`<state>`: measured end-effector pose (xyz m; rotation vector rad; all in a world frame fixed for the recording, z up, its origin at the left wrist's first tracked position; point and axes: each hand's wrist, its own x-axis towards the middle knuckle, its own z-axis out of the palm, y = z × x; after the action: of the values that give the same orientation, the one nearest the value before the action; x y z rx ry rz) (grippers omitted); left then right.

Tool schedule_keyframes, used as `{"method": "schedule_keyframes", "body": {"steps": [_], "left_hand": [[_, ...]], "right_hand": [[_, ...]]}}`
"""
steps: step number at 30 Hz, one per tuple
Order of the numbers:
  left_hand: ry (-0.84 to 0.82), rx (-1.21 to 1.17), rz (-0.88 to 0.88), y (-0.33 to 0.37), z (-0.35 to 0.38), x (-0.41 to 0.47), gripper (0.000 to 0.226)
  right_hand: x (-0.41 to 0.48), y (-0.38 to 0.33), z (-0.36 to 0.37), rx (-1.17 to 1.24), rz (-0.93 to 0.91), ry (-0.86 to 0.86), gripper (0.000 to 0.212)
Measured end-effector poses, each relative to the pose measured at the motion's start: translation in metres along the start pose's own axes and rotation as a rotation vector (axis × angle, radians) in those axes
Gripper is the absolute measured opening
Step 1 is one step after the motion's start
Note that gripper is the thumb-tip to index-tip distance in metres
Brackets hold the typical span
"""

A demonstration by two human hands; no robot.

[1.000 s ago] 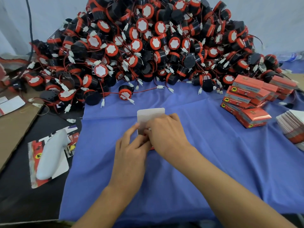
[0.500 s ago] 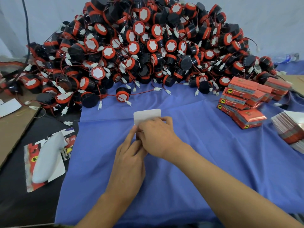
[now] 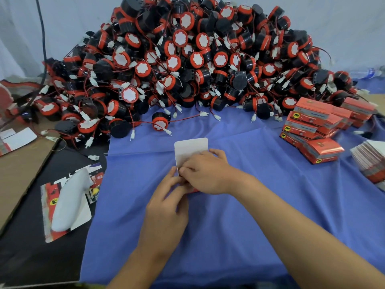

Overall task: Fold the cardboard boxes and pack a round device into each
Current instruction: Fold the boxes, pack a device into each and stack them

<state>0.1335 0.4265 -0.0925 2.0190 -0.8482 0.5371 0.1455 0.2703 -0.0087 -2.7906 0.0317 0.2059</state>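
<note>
Hardly anything has moved: both hands stay together mid-cloth. Head view: the left hand [image 3: 166, 207] and right hand [image 3: 206, 174] pinch a cardboard box [image 3: 190, 150] with curled fingers, on the blue cloth [image 3: 250, 215]. Its white flap shows beyond them. Round devices [image 3: 198, 59] are heaped behind, and packed boxes [image 3: 312, 126] sit at the right.

Our left grip [image 3: 166, 207] and right grip [image 3: 208, 174] hide most of the box [image 3: 190, 149]; we see only its white flap. The pile [image 3: 198, 59] and flat stack [image 3: 373, 161] run off the edges.

Orange boxes [image 3: 312, 119] — print blurred, unreadable.
</note>
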Motion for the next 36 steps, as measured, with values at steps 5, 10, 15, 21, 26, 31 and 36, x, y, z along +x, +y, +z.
{"method": "schedule_keyframes", "body": {"steps": [5, 10, 15, 21, 26, 31, 36], "left_hand": [[0.002, -0.022, -0.085, 0.006, -0.005, 0.001, 0.028], [0.035, -0.039, -0.205, 0.002, -0.006, 0.002, 0.03], [0.013, -0.109, -0.336, -0.003, -0.006, 0.003, 0.025], [-0.065, -0.136, -0.338, -0.005, -0.005, 0.004, 0.02], [-0.071, -0.176, -0.351, -0.006, -0.005, 0.004, 0.026], [-0.067, -0.223, -0.325, -0.005, -0.005, 0.006, 0.051], [-0.087, -0.183, -0.283, -0.01, -0.002, 0.006, 0.066]], "right_hand": [[-0.007, 0.005, 0.007, 0.15, -0.009, 0.15, 0.009], [-0.01, 0.007, 0.008, 0.058, -0.081, 0.101, 0.015], [-0.014, 0.007, 0.007, -0.01, -0.135, 0.017, 0.026], [-0.017, 0.007, 0.003, 0.052, -0.134, 0.058, 0.019], [-0.017, 0.005, 0.004, 0.083, -0.105, 0.141, 0.003], [-0.02, 0.008, 0.01, -0.027, -0.21, 0.113, 0.019], [-0.025, 0.015, 0.036, 0.177, -0.269, 0.385, 0.015]]}}
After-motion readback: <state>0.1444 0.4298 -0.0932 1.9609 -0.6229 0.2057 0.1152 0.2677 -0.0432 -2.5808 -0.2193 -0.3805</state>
